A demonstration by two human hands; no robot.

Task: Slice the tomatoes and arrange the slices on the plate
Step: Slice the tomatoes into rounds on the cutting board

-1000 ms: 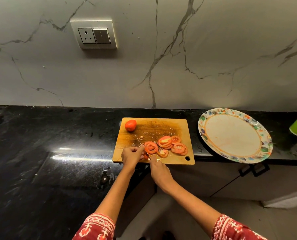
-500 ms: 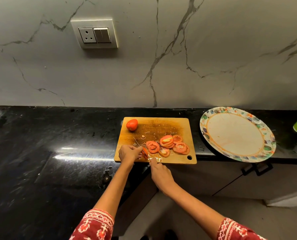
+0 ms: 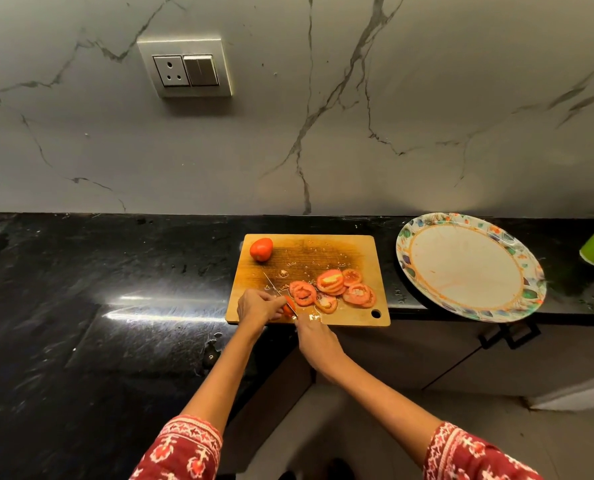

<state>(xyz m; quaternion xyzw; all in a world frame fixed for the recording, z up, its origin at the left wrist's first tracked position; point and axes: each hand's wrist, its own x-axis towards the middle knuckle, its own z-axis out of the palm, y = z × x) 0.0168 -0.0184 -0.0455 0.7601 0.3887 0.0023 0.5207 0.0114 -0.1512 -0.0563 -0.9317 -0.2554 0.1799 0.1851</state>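
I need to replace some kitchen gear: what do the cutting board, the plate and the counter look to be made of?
Cutting board: looks like wood or bamboo, matte tan with grain, knife scars and a dark wet stain. Plate: possibly melamine or paper, since its pale centre is dull and the printed floral rim thin; hard to tell. Counter: polished black stone, likely granite, with sharp glare reflections.

A home kitchen: a polished black stone bench [image 3: 115, 306] runs under a grey marble-veined wall [image 3: 427, 98], with a socket and switch plate [image 3: 184, 67] at eleven o'clock and cabinet doors [image 3: 462, 358] with a black handle [image 3: 508, 336] below.
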